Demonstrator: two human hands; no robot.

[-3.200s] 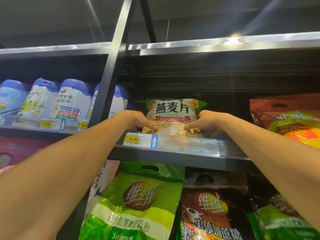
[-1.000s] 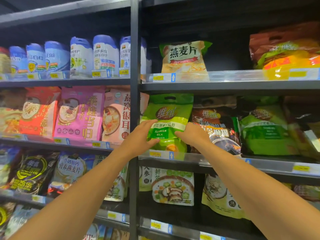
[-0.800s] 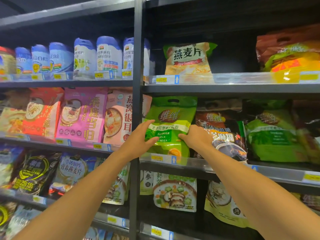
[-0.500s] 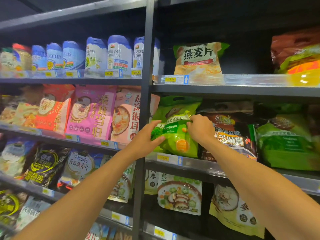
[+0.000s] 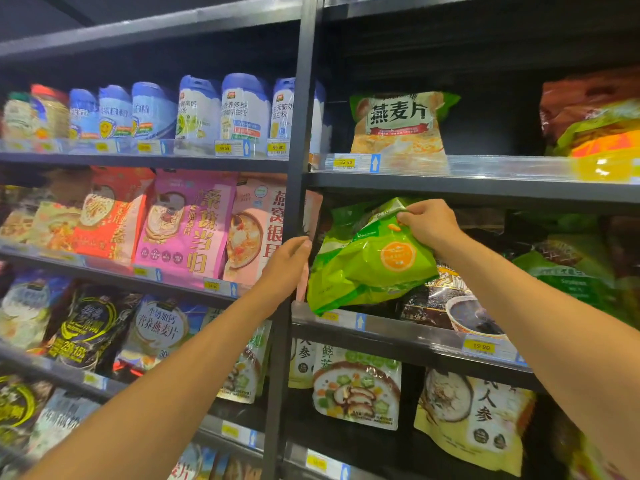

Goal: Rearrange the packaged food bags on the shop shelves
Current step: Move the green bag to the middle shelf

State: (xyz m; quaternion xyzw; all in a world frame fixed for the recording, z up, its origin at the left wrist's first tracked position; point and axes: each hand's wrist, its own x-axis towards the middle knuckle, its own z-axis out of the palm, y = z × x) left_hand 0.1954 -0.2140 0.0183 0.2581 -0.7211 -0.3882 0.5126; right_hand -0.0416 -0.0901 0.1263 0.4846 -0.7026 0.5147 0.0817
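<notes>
A bright green soybean powder bag (image 5: 367, 268) lies tilted forward over the front rail of the second shelf (image 5: 408, 332), its bottom panel with an orange circle facing me. My right hand (image 5: 429, 223) pinches its upper edge. My left hand (image 5: 287, 268) rests with straight fingers at the bag's left side, against the black upright post (image 5: 299, 140). A dark brown powder bag (image 5: 446, 299) stands just right of the green one. On the shelf above stands an oat flake bag (image 5: 398, 123) with a green top.
Blue-capped milk powder pouches (image 5: 242, 109) line the top left shelf. Pink and red cereal bags (image 5: 187, 223) fill the shelf below them. More green bags (image 5: 568, 268) stand at the right. Soup mix bags (image 5: 356, 389) hang on the lower shelf.
My hands left the oat flake bag and dropped to the green bag one shelf down. My right hand tipped that bag forward; my left hand let go and slid to the post.
</notes>
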